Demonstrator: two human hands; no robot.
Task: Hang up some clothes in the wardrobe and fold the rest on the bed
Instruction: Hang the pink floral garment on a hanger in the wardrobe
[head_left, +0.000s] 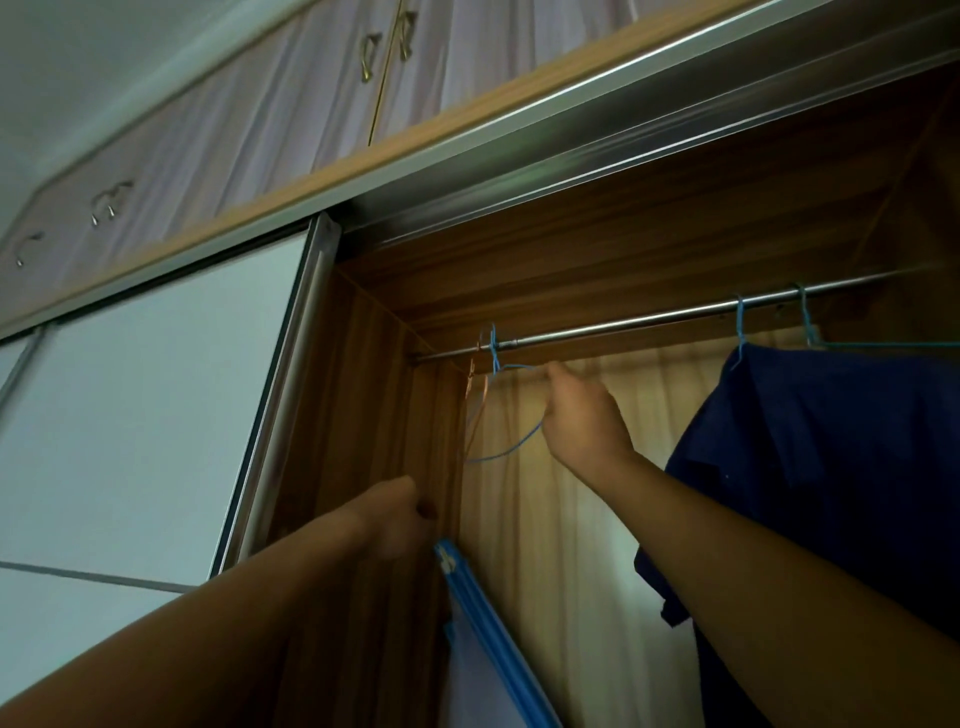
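The open wardrobe has a metal rail (623, 320) running across its top. A blue wire hanger (506, 415) hooks over the rail's left end, and my right hand (582, 415) grips its wire. Beside it, thin copper-coloured hangers (475, 410) dangle from the same end. My left hand (397, 514) holds a garment with a blue zip edge (480, 629) that hangs down at the wardrobe's left inner wall. A dark blue shirt (831, 467) hangs on another blue hanger at the right.
A further blue hanger (810, 327) sits on the rail at far right. A sliding door with white panels (145, 415) stands at the left. Upper cupboards with metal handles (371, 54) run above. The wardrobe's back panel (561, 545) is pale and striped.
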